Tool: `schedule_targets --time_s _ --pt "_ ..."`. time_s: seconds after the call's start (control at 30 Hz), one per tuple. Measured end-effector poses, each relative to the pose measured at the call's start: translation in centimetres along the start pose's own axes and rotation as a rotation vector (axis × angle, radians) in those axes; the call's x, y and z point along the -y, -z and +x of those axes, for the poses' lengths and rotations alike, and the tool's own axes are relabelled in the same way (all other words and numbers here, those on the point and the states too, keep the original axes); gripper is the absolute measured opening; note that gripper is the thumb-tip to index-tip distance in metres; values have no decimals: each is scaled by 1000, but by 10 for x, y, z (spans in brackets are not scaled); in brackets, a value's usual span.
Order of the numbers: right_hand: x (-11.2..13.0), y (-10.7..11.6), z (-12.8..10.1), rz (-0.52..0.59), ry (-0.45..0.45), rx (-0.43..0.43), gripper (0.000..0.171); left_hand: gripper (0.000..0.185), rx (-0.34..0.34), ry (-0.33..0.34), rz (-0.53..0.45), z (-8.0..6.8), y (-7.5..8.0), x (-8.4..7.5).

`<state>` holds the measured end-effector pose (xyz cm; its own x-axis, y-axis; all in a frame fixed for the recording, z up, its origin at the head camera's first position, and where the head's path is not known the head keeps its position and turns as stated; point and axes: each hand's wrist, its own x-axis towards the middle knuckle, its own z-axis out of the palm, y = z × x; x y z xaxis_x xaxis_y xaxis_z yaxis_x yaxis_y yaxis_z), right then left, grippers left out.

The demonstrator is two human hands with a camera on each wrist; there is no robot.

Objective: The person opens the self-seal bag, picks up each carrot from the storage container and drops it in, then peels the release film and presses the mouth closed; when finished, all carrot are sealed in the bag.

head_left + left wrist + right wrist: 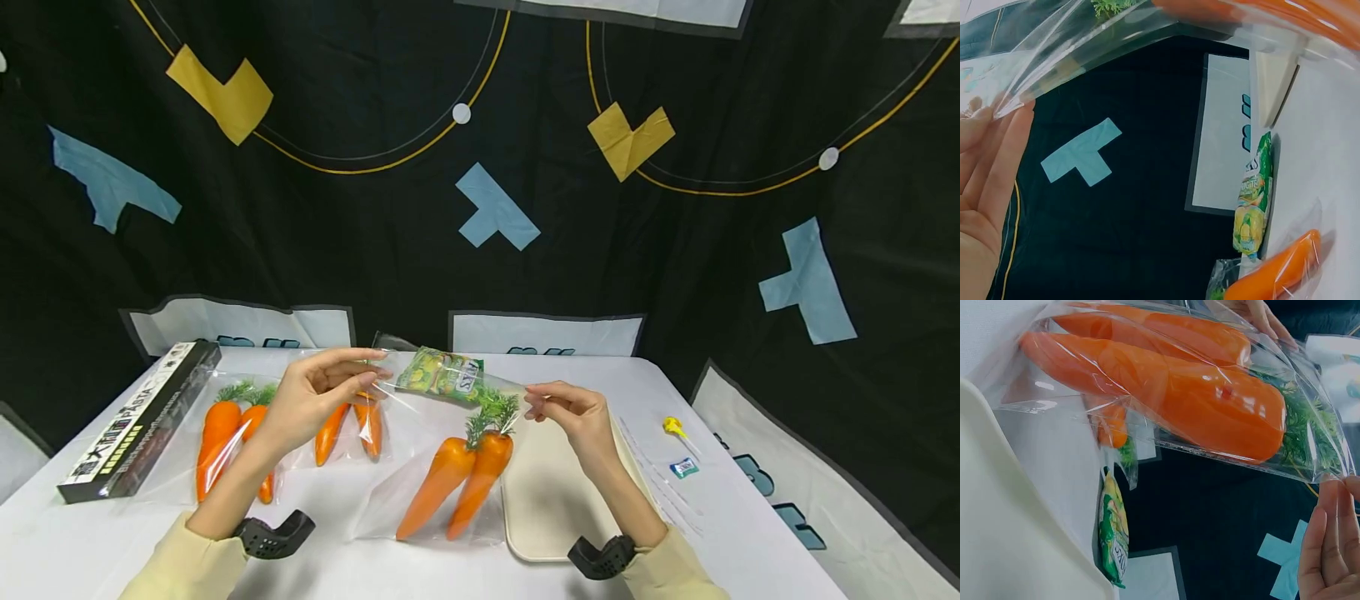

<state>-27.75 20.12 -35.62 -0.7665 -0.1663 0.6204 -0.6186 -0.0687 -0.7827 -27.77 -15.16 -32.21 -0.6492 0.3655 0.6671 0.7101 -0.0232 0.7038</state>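
Note:
A clear plastic bag point(378, 512) hangs between both hands, with two orange carrots point(438, 483) with feathery green tops inside. At its upper left corner, my left hand point(318, 400) pinches the film between thumb and fingers. My right hand point(577, 417) pinches the opposite upper corner, close to the green tops point(1310, 425). The carrots slant down to the left, tips lowest, over the white table. In the left wrist view, the film stretches from the fingertips of the left hand point(991, 156).
A cream tray point(536, 500) lies behind the bag. Left are more bagged carrots point(219, 437) and a long black-and-white box point(138, 425). A green snack packet point(438, 373) is at the back. To the right lie a small yellow item point(673, 426) and a tiny packet point(684, 467).

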Motion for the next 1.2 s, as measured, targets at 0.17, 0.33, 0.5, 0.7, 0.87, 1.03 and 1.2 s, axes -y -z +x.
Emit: schedule_targets --time_s 0.17,0.33,0.5,0.7,0.87,1.03,1.2 --pt "-1 1 0 -8 24 19 13 25 -13 -36 -15 -2 -1 -1" --pt "-2 4 0 -17 39 69 13 22 -50 -21 41 -4 -5 -2" --pt "-2 5 1 -64 50 97 18 20 -56 -20 112 -5 -7 -2" --pt "1 3 0 -87 15 100 20 17 -58 -31 123 -4 -8 -6" --pt "0 0 0 -60 -13 121 21 21 -98 1 194 -5 -12 -10" --pt "-2 -1 0 -59 22 120 29 35 -123 32 249 -5 -16 -9" --pt "-4 -1 1 -69 76 121 26 33 -106 7 238 -5 -14 -2"
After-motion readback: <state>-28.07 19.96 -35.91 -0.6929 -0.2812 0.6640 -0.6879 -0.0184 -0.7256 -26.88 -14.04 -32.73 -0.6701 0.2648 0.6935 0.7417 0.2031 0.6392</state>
